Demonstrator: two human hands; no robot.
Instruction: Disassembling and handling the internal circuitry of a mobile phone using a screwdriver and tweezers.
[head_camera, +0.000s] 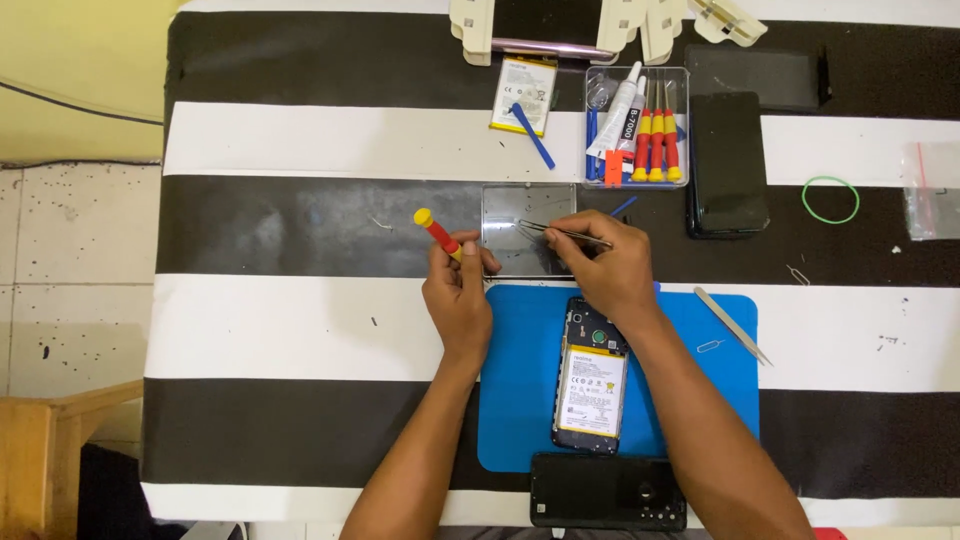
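My left hand (458, 290) grips a red screwdriver with a yellow cap (436, 232), its tip at the lower left edge of a clear rectangular tray (528, 228). My right hand (608, 262) holds metal tweezers (562, 233), whose points reach over the tray. Just below my hands an opened phone (592, 375) with its battery exposed lies on a blue mat (520, 400). A black back cover (606, 491) lies at the near edge of the table.
The table has a black and white striped cover (300, 330). Behind the tray stand a clear box of screwdrivers and a glue tube (638, 125), a loose battery (524, 95), a blue pry tool (534, 136), a black phone (727, 165), a green rubber band (830, 199) and spare tweezers (732, 325).
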